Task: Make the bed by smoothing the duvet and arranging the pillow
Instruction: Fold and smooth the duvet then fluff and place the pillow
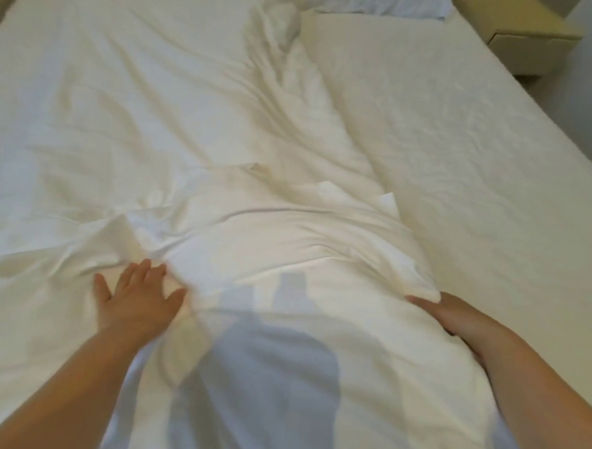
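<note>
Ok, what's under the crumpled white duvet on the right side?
Under the crumpled white duvet, the white bed sheet shows only where it lies uncovered at right. The right hand grips the duvet's edge, its fingers hidden beneath. Anything else underneath is covered.

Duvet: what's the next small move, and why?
Probably draw the duvet edge rightward with the right hand, which sits at that edge. The duvet is bunched mid-bed, the sheet on the right lies bare, and the left hand presses the duvet flat.
</note>
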{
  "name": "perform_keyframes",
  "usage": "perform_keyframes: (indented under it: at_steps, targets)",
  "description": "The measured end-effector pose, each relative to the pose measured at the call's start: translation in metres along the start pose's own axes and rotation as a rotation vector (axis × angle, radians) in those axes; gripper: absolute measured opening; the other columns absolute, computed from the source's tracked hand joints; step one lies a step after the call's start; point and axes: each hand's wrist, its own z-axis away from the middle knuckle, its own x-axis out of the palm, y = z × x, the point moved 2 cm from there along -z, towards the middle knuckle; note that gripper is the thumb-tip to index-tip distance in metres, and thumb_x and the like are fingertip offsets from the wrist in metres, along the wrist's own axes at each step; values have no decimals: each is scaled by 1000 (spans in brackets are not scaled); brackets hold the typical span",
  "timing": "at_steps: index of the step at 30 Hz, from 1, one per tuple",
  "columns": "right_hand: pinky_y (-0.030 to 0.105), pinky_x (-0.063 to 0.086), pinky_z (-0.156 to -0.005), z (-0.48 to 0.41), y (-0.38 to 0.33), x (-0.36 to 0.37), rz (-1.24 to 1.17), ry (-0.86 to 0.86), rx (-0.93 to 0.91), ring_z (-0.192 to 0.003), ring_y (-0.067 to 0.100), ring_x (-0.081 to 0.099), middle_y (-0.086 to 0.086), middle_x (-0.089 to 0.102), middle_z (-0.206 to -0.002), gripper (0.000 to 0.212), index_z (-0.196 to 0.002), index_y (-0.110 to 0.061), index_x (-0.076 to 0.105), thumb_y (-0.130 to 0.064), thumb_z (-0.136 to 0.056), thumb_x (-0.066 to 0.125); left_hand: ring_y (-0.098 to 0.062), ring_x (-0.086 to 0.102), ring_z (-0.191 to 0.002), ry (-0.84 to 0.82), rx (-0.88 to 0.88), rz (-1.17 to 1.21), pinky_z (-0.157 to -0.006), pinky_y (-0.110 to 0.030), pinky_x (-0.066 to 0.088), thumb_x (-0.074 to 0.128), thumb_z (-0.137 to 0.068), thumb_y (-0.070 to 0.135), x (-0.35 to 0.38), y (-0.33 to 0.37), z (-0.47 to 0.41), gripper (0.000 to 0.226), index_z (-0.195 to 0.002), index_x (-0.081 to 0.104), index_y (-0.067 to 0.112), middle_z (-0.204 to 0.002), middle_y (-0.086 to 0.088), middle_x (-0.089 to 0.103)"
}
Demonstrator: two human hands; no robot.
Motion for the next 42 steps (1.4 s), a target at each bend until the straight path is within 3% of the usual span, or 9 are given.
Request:
perform_keyframes:
  at_steps: [3,6,9,14,17,20,23,30,42]
  targets:
    - [23,42,-63,18,6,5,-147,-19,-161,-84,12,59,2,63,-108,38,-117,-18,58,-25,-80,66,-28,42,-127,303,50,157,-114,-42,2,53,-86,22,-52,50,19,33,-117,60,12,-133,-8,52]
    - [23,44,-69,36,6,8,-229,11,-331,-92,11,58,-4,62,-109,35,-118,-19,59,-12,-84,61,-25,50,-122,502,495,368,-112,-39,12,51,-84,35,-90,158,43,39,-113,63,11,-125,-6,60]
    - [30,44,-95,48,10,-1,-148,47,-506,-114,16,55,0,60,-124,45,-127,-18,53,-6,-84,57,-21,40,-131,154,761,156,-112,-39,19,55,-84,50,-89,276,61,59,-135,44,21,-141,0,45]
    - [34,34,-109,57,65,-47,-44,-21,-478,-130,14,40,-13,42,-141,68,-139,-41,29,-38,-78,61,-23,48,-120,-189,652,-310,-100,-39,25,53,-84,52,-32,321,58,52,-124,46,19,-129,-2,54]
    - [29,40,-104,60,113,-57,-51,-165,-310,-121,9,51,-15,48,-136,101,-140,-36,25,-65,-51,62,-27,56,-106,89,641,-174,-94,-33,26,47,-89,49,-38,311,66,37,-104,51,16,-112,-12,65]
    - [4,46,-70,63,146,-60,-261,-273,-291,-79,-14,64,-21,72,-85,68,-109,-28,53,-54,-49,68,-37,56,-102,528,439,156,-90,-37,27,54,-88,37,-111,308,49,37,-104,54,4,-103,-26,64]
    - [6,45,-63,50,167,-50,-262,-108,-234,-73,-8,64,-13,72,-80,53,-89,-34,56,-58,-43,65,-41,50,-100,690,296,134,-96,-42,25,52,-88,32,-158,303,22,36,-104,53,-1,-100,-29,59]
    - [16,38,-76,12,197,-23,-127,-35,-75,-99,8,56,-9,60,-101,24,-92,-37,51,-32,-76,69,-20,6,-144,218,410,-33,-113,-49,-10,32,-93,52,-57,340,1,63,-146,17,22,-154,-7,15]
    - [19,43,-68,28,197,-30,-171,2,-148,-74,3,56,-17,55,-79,20,-92,-29,48,-28,-81,65,-18,-14,-144,49,418,-277,-115,-42,-12,16,-96,49,31,273,98,61,-148,-4,25,-157,-4,-14]
